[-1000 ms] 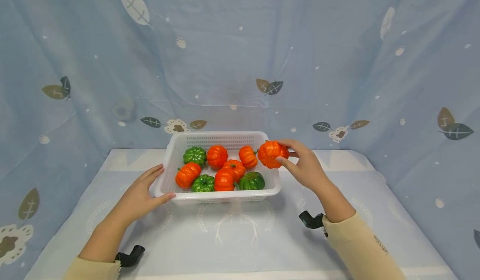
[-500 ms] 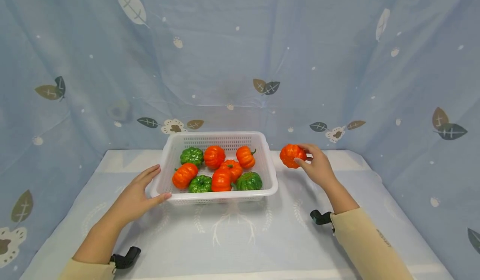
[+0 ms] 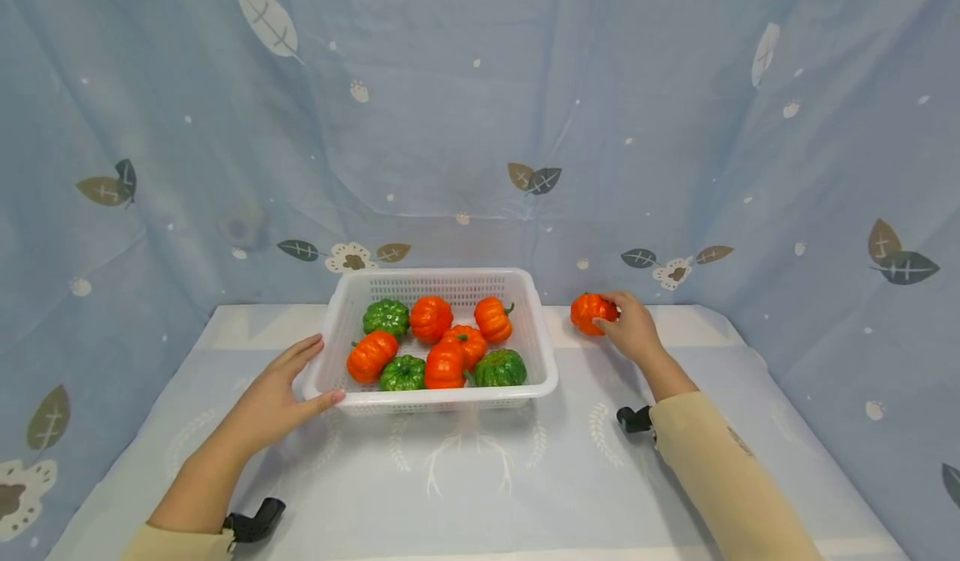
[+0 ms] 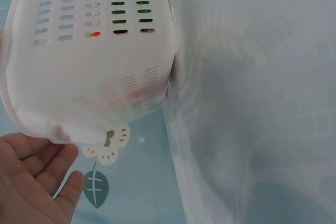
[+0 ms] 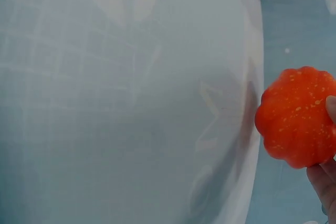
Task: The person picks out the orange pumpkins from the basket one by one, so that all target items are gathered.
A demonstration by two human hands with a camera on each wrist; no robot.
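Observation:
A small orange pumpkin (image 3: 591,314) is pinched by my right hand (image 3: 633,328), to the right of the basket at the table's far edge. In the right wrist view the ribbed, speckled pumpkin (image 5: 296,119) shows with fingertips at its side; whether it touches the table is unclear. My left hand (image 3: 273,398) rests against the left front corner of a white plastic basket (image 3: 442,394), its fingers extended. Seen from the left wrist, fingertips touch the rim of the basket (image 4: 89,87). Inside lie several orange pumpkins (image 3: 431,319) and three green ones (image 3: 386,318).
Pale cloth covers the table (image 3: 465,494). A blue patterned curtain (image 3: 450,127) hangs close behind the basket and along both sides. Black devices (image 3: 257,521) are strapped at both wrists.
My right hand has carried the orange pumpkin rightward from over the basket's right rim and lowered it beside the basket. My left hand has stayed at the basket's corner.

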